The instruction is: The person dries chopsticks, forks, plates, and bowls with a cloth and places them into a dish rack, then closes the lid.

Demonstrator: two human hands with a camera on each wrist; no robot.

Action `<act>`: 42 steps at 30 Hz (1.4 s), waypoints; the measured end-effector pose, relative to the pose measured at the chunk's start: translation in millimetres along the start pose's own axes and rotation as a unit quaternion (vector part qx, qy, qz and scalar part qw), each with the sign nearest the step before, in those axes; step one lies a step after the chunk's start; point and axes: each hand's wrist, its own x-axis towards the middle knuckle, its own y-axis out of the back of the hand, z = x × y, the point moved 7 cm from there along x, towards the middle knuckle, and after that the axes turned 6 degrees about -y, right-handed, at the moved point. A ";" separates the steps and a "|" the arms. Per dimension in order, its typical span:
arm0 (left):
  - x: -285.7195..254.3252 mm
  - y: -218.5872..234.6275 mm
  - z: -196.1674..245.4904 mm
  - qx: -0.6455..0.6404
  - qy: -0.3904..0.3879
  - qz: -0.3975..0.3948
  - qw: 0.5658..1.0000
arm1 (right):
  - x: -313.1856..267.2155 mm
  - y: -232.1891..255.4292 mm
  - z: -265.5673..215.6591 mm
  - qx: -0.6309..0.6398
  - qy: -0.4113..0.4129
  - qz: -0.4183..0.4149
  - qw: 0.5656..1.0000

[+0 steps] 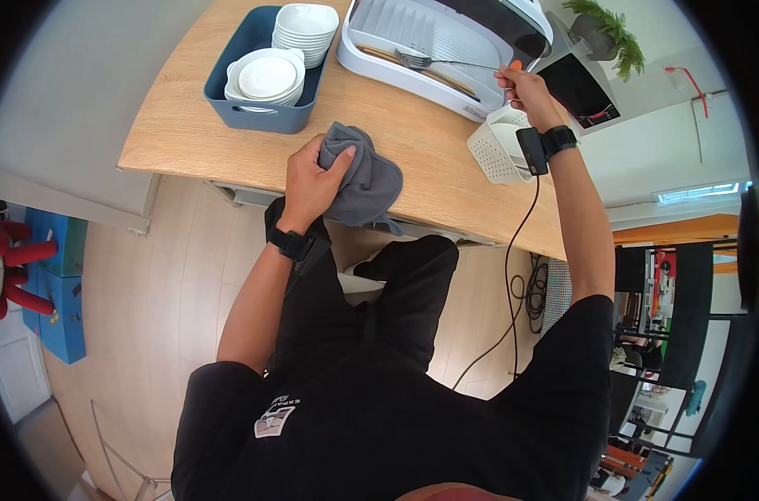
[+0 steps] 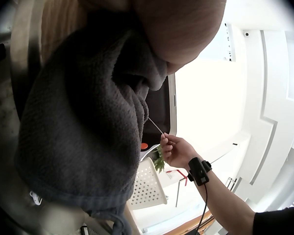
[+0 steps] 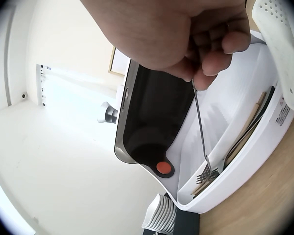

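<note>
The left hand (image 1: 313,185) grips a bunched grey cloth (image 1: 367,179) at the table's front edge; the cloth fills much of the left wrist view (image 2: 83,127). The right hand (image 1: 530,96) pinches the end of a thin metal fork handle between thumb and finger. In the right wrist view the fork (image 3: 201,128) hangs from the right hand's fingertips (image 3: 201,81), its tines low over the narrow front compartment of the white dish box (image 3: 245,183). Wooden and dark utensils (image 3: 250,129) lie in that compartment. Another fork head seems to overlap the tines there.
Left of the dish box, a blue bin (image 1: 263,119) holds stacked white bowls (image 1: 306,29) and plates (image 1: 268,77). A perforated white basket (image 1: 496,154) stands below the right hand. A black cable (image 1: 510,284) hangs from the right wrist. A potted plant (image 1: 595,35) is at the back right.
</note>
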 end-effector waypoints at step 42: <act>-0.9 -1.8 -0.5 0.015 -0.008 -0.003 1.000 | 29.0 -10.0 0.1 -0.052 -0.043 -0.035 0.997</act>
